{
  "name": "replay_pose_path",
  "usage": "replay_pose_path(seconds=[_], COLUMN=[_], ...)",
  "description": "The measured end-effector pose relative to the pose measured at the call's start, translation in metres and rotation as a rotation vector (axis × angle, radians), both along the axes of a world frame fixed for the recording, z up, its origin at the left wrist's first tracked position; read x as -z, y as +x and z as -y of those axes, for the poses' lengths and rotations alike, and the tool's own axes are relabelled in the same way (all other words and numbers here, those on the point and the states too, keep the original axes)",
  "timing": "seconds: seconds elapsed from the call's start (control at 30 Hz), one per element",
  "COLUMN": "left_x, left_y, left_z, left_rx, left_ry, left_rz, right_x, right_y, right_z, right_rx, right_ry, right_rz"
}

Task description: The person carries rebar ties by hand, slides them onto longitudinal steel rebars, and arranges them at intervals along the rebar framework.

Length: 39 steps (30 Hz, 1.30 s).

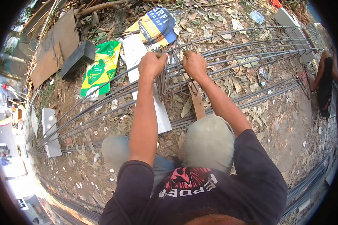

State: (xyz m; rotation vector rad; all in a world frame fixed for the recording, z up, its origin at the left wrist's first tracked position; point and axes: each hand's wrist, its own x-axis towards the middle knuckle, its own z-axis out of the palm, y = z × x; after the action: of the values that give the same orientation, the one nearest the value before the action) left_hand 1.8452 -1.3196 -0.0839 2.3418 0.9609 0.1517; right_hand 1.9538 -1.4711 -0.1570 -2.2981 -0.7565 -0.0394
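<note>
Long steel reinforcing bars run across the view, raised off the ground. A tight bunch of bent rebar stirrups hangs around them near the middle. My left hand is closed at the top of this bunch, its thumb toward the right. Just right of it, my right hand is closed with fingers curled at the top of a separate stirrup; the exact grip is partly hidden. More stirrups are spaced out along the bars to the right.
Pale blocks prop the bars at the left, with another block at the right. A green-yellow bag, blue-yellow bag and dark block lie beyond. A wood strip lies beneath. Another person is at far right.
</note>
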Motion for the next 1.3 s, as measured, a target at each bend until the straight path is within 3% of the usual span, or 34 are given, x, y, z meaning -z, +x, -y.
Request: replay_pose_path(seconds=[0.1,0.17,0.33,0.43,0.47,0.6,0.67,0.73,0.83,1.1,1.3], left_x=[0.012,0.051,0.059,0.059,0.057,0.008,0.031,0.086,0.08,0.08,0.067], left_y=[0.061,0.102,0.121,0.117,0.119,0.111,0.111,0.132,0.121,0.125,0.11], left_z=[-0.025,-0.047,-0.023,-0.034,-0.042,-0.05,-0.054,-0.074,-0.044,-0.036,-0.029], left_rx=[0.113,0.212,0.232,0.081,0.003,-0.151,-0.074,-0.061,-0.095,-0.053,-0.11], left_ry=[0.086,0.195,0.38,0.125,0.161,-0.403,-0.307,-0.285,-0.518,-0.274,-0.341], left_rz=[0.298,0.188,-0.145,0.132,0.293,0.335,0.299,0.268,0.253,0.294,0.436], right_x=[-0.001,-0.002,0.006,0.001,-0.003,0.0,0.004,0.002,-0.003,-0.012,-0.017], right_y=[-0.001,-0.003,0.002,0.0,-0.002,-0.002,-0.004,-0.003,-0.006,-0.006,-0.004], right_z=[0.002,0.003,0.002,0.0,0.001,-0.003,-0.005,-0.005,-0.003,-0.006,-0.009], right_rx=[-0.01,-0.009,0.006,0.017,0.033,0.047,0.065,0.08,0.025,0.075,0.049], right_ry=[0.019,0.047,0.055,0.028,-0.003,-0.026,-0.011,0.006,-0.029,-0.065,-0.136], right_rz=[0.002,0.004,-0.012,-0.008,-0.006,-0.009,-0.004,0.02,0.053,0.012,-0.004])
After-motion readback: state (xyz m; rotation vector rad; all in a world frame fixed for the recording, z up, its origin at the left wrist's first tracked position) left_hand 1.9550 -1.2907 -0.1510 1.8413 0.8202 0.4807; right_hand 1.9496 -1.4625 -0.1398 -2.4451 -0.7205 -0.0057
